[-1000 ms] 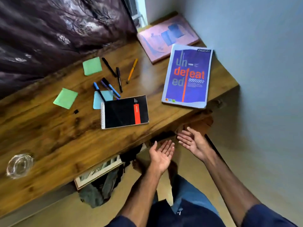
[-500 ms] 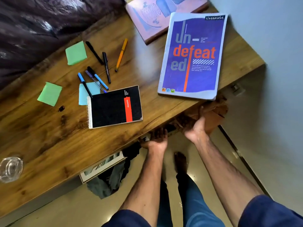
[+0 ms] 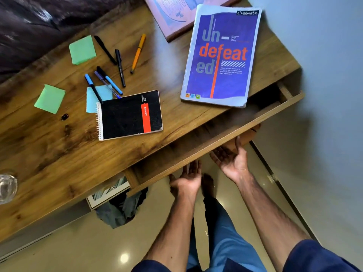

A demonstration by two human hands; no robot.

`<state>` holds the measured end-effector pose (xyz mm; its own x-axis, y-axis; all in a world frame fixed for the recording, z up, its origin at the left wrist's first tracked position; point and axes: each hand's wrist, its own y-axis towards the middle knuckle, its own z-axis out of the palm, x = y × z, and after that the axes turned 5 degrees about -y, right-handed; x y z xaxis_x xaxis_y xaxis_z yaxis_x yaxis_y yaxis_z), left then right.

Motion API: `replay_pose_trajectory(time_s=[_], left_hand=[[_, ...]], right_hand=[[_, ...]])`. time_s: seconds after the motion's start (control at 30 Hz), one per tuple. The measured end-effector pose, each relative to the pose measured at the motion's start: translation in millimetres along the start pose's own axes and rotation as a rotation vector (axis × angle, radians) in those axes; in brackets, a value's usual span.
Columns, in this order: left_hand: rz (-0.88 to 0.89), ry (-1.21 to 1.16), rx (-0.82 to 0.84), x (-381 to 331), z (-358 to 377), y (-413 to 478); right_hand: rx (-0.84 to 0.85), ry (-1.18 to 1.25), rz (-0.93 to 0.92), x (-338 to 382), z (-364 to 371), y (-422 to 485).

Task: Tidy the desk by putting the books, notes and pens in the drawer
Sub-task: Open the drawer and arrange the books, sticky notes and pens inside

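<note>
The wooden drawer (image 3: 225,134) under the desk top stands pulled partly out, its inside dark. Both my hands are palm-up just below its front panel. My left hand (image 3: 188,178) has straight fingers reaching the panel's lower edge. My right hand (image 3: 232,160) has its thumb against the panel. On the desk (image 3: 59,158) lie a purple "undefeated" notebook (image 3: 222,55), a black spiral pad (image 3: 130,114), a pink book (image 3: 176,14), several pens (image 3: 110,75), an orange pen (image 3: 138,53), green sticky notes (image 3: 82,49) and a blue note (image 3: 92,99).
A small black cap (image 3: 64,116) lies near the left green note. A glass (image 3: 6,186) stands at the desk's left front edge. Under the desk are a framed picture (image 3: 110,193) and grey cloth (image 3: 119,211). A dark curtain hangs behind; a pale wall is on the right.
The drawer has come out from under the desk top. Both hands went from reaching beneath the desk edge to sitting palm-up under the drawer front, nearer to me.
</note>
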<state>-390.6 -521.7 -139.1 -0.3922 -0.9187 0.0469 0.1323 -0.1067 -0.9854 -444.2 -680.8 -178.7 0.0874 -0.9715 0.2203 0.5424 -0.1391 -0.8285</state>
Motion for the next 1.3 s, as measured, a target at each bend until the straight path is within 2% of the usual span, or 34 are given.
replay_pose_trajectory(time_s=[0.23,0.37,0.47,0.53,0.6,0.63,0.7,0.8,0.83,0.87,0.93,0.97,1.03,1.1,1.17,1.3], left_hand=[[0.005,0.04,-0.033,10.0,-39.0,-8.1],[-0.009,0.177,-0.043,10.7,-51.8,-14.6],[0.004,0.559,-0.085,20.2,-55.9,-33.9],[0.086,1.072,-0.014,29.4,-56.9,-62.7],[0.294,1.634,0.16,34.1,-55.2,-92.1],[0.446,1.811,0.266,34.0,-51.2,-103.6],[0.774,1.935,0.42,30.6,-33.5,-120.8],[1.306,2.088,0.516,10.9,-3.5,-118.8],[1.403,2.212,0.503,-0.1,3.2,-110.3],[1.408,2.357,0.457,-11.3,7.0,-100.1],[1.231,2.57,0.286,-36.2,1.4,-78.1],[1.106,2.595,0.218,-44.9,-6.5,-73.0],[0.974,2.523,0.22,-56.0,-29.4,-65.6],[1.044,2.479,0.279,-55.1,-48.8,-71.9],[1.108,2.496,0.312,-51.8,-62.5,-78.4],[1.059,2.538,0.365,-46.7,-94.1,-78.3]], right_hand=[[-0.054,0.01,-0.008,-7.0,-32.9,-28.6],[-0.136,-0.126,-0.047,-9.1,-31.5,-55.1],[-0.263,-0.218,-0.219,-10.1,-24.6,-83.4],[-0.263,-0.247,-0.342,-6.0,-10.2,-109.6],[-0.225,-0.34,-0.456,-0.6,10.0,-134.9],[-0.197,-0.42,-0.517,2.0,20.9,-145.3],[-0.095,-0.694,-0.682,5.7,41.0,-154.0],[0.086,-1.445,-0.971,5.9,60.3,-135.1],[0.108,-1.675,-1.013,4.6,64.8,-122.4],[0.122,-1.857,-0.98,2.9,68.5,-110.9],[0.122,-2.156,-0.778,-5.4,68.4,-94.6],[0.113,-2.324,-0.689,-9.7,63.9,-92.6],[0.106,-2.524,-0.707,-17.4,48.0,-91.3],[0.122,-2.501,-0.794,-20.9,35.5,-97.3],[0.119,-2.511,-0.792,-22.0,26.9,-101.9],[0.12,-2.514,-0.727,-29.6,0.6,-124.3]])
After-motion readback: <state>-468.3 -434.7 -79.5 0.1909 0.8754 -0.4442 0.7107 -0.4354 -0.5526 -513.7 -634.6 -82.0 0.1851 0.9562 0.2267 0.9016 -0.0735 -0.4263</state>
